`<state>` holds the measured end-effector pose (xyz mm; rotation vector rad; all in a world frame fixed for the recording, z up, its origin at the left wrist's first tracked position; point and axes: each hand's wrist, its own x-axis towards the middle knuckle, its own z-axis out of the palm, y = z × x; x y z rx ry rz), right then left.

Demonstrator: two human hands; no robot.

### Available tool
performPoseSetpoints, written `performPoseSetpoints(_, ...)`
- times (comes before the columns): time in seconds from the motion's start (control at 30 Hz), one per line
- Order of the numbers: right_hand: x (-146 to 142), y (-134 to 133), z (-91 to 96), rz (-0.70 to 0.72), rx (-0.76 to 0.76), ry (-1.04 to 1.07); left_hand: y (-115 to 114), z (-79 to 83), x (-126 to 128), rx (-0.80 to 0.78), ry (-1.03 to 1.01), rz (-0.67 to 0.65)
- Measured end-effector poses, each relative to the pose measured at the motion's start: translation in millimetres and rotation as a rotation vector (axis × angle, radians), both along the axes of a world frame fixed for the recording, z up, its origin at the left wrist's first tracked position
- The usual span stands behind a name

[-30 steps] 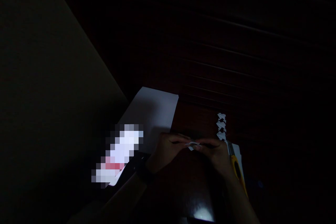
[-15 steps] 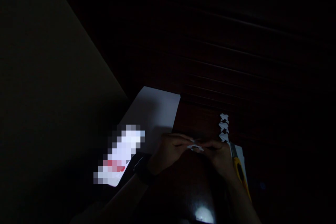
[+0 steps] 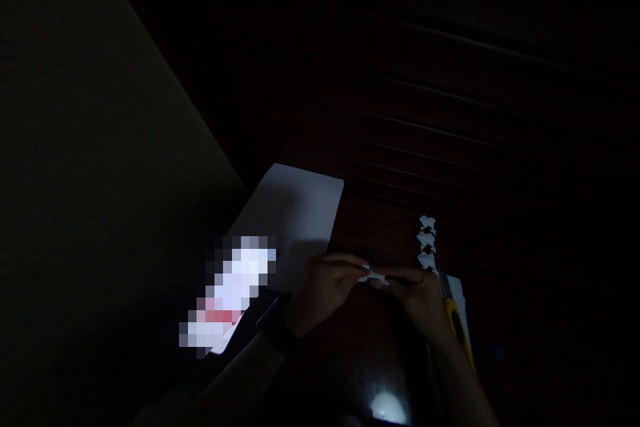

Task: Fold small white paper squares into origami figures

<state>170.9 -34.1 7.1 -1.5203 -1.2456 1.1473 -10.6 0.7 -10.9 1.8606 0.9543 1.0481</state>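
A small folded white paper piece (image 3: 374,275) is pinched between my two hands above the dark table. My left hand (image 3: 327,287), with a dark watch on the wrist, grips its left end between thumb and fingers. On the other end, the fingers of my right hand (image 3: 417,297) are closed. Beyond my right hand stands a short row of similar folded paper pieces (image 3: 427,241), some linked or touching; I cannot tell which. Beside the right wrist lies a yellow-handled cutter (image 3: 456,325), partly hidden by the forearm.
White paper sheets (image 3: 300,207) lie to the left of my hands. A lit phone (image 3: 235,293), its screen blurred, rests over their near left part. More white paper (image 3: 460,293) is under the cutter. A bright light spot (image 3: 387,407) reflects on the tabletop nearest me.
The folded paper between my fingers has shifted slightly and looks flatter, with its opening less visible. Both hands stay in nearly the same place.
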Motion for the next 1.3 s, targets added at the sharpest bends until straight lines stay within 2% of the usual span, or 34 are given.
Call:
performPoseSetpoints(0.2, 2.1, -0.6, -3.6, -0.015, -0.035, 0.004, -0.8, 1.7, 1.6, -0.019, -0.014, -0.015)
performPoseSetpoints(0.43, 1.4, -1.0, -3.7, -0.040, -0.038, -0.006, 1.5, 13.6, -1.1, -0.206, -0.076, -0.100)
performPoseSetpoints(0.57, 2.2, -1.3, -4.0, -0.027, -0.038, 0.004, 2.6, 15.0, -2.7, -0.267, -0.091, -0.110)
performPoseSetpoints(0.73, 3.2, -0.4, 0.1, 0.034, -0.025, 0.027, 2.8, 12.6, -3.4, -0.269, -0.093, -0.092)
performPoseSetpoints(0.93, 1.6, 0.1, 3.1, -0.010, -0.021, 0.016, 1.7, 11.7, -2.3, -0.263, -0.102, -0.085)
performPoseSetpoints(1.3, 1.4, -0.4, -2.3, -0.041, -0.011, 0.062, 2.1, 12.5, -3.6, -0.175, -0.075, -0.061)
